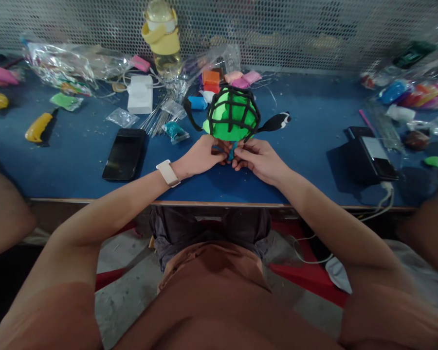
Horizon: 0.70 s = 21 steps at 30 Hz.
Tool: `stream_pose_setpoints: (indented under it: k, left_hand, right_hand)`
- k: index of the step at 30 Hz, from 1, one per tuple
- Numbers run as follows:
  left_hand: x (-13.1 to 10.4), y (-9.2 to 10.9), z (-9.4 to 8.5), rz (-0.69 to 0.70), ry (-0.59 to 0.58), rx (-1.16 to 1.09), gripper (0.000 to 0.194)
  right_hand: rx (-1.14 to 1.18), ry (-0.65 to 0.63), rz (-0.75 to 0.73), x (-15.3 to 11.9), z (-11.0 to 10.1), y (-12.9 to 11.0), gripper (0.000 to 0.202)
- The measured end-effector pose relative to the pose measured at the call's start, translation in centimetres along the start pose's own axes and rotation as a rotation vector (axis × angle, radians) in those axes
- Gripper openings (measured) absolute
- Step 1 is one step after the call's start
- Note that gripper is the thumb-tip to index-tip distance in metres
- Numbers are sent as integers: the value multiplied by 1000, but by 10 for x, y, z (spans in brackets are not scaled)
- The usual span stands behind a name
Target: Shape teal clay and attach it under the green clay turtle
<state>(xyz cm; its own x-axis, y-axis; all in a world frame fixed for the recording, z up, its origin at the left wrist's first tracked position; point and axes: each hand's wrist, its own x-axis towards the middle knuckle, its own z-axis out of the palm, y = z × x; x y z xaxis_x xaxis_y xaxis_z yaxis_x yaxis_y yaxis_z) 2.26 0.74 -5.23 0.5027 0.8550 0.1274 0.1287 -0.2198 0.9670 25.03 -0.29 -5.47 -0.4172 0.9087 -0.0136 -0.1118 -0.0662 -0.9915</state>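
A bright green dome (233, 114) with a black grid over it stands just beyond my hands on the table. Black limb-like parts stick out on both sides, and the right one (275, 122) has a white-marked tip. In front of the dome, a small strip of blue modelling clay (232, 151) is pinched between my fingers. My left hand (203, 156) is closed with its thumb and fingertips at the strip's left side. My right hand (259, 158) is closed on it from the right. Some fingertips are hidden under the dome's edge.
Left lie a black phone (123, 154), a yellow-handled cutter (39, 127) and a bundle of thin wires (160, 114). A yellow bottle (163, 39) stands near the mesh panel (295, 34). A boxy device (368, 158) with a cable sits right. Other people's arms show at both edges.
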Motion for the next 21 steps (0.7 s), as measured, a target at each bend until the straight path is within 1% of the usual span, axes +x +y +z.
stream_pose_setpoints:
  k: [4,8,12,16,21]
  left_hand:
    - [0,3,2,13,-1,-2,17]
    - [-1,4,2,37,13,23,10]
    - [-1,2,0,70,15,37,17]
    - [-1,0,0,62,-3,30,14]
    - [0,-2,1,40,19,14,10]
  right_hand:
    - [0,13,0,0,1,-1,56]
    - [26,24,29,0,0,0,59]
    - [16,16,10,1,0,2,61]
    - [-6,5,4,1,0,1,60]
    - [57,11,29,1,0,1,59]
